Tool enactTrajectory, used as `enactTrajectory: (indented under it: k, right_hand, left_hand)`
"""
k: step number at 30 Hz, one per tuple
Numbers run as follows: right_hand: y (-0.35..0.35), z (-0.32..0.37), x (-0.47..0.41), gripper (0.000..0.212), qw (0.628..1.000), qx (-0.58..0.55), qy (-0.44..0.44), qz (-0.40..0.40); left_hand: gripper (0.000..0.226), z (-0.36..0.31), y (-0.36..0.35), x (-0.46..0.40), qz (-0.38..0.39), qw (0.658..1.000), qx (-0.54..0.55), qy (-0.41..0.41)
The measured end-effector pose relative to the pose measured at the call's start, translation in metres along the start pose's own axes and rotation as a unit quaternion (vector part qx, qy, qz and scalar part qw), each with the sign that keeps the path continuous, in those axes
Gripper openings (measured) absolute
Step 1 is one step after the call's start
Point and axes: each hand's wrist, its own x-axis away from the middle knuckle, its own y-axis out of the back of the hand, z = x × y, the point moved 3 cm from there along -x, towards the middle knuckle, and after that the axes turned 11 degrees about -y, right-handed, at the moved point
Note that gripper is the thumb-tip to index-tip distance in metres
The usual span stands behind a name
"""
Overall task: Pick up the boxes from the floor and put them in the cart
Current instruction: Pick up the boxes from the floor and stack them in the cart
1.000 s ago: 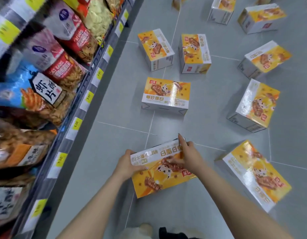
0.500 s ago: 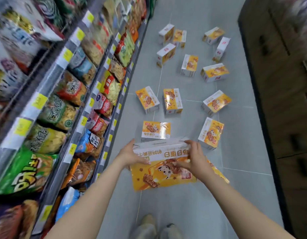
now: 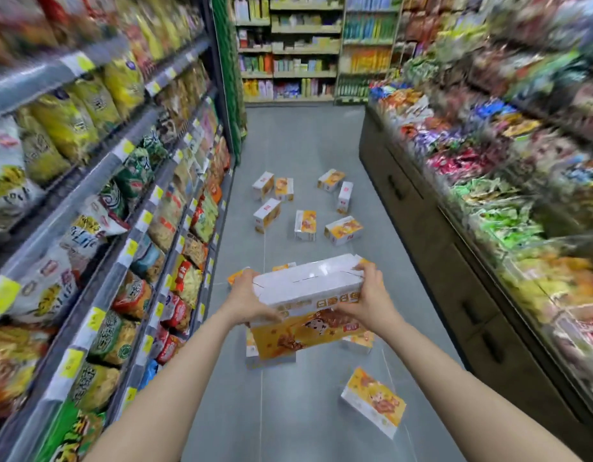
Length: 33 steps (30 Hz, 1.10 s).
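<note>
I hold a yellow and white box (image 3: 308, 305) with a cartoon print in front of me, well above the floor, its white top face up. My left hand (image 3: 246, 300) grips its left end and my right hand (image 3: 371, 298) grips its right end. Several more boxes of the same kind lie on the grey floor: one near my right arm (image 3: 373, 406), some partly hidden under the held box (image 3: 270, 356), and a scattered group farther down the aisle (image 3: 305, 225). No cart is in view.
Shelves of snack bags (image 3: 98, 228) with yellow price tags run along the left. A low counter with dark drawers (image 3: 431, 248) and heaps of wrapped sweets runs along the right. More shelves (image 3: 305, 48) close the far end of the aisle.
The box has come up off the floor in both hands. My view has risen from looking down at the floor to looking along the aisle.
</note>
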Motion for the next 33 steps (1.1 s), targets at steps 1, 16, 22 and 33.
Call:
enactTrajectory:
  k: [1, 16, 22, 33]
  right_hand:
    - [0.013, 0.004, 0.004, 0.082, 1.0, 0.016, 0.009, -0.024]
    - [0.068, 0.054, 0.074, 0.094, 0.944, 0.324, 0.036, 0.06]
    - [0.114, 0.016, 0.113, 0.09, 0.991, 0.122, -0.014, 0.05]
    - [0.144, -0.018, 0.176, 0.101, 0.936, 0.291, -0.196, 0.025]
  left_hand:
    - [0.097, -0.015, 0.002, 0.003, -0.001, 0.999, -0.038, -0.034]
    - [0.112, -0.127, -0.031, 0.048, 0.084, 0.936, -0.127, -0.319]
    - [0.116, -0.129, -0.033, 0.05, 0.178, 0.926, -0.16, -0.293]
    - [0.095, -0.228, -0.139, 0.087, 0.227, 0.752, -0.396, -0.475]
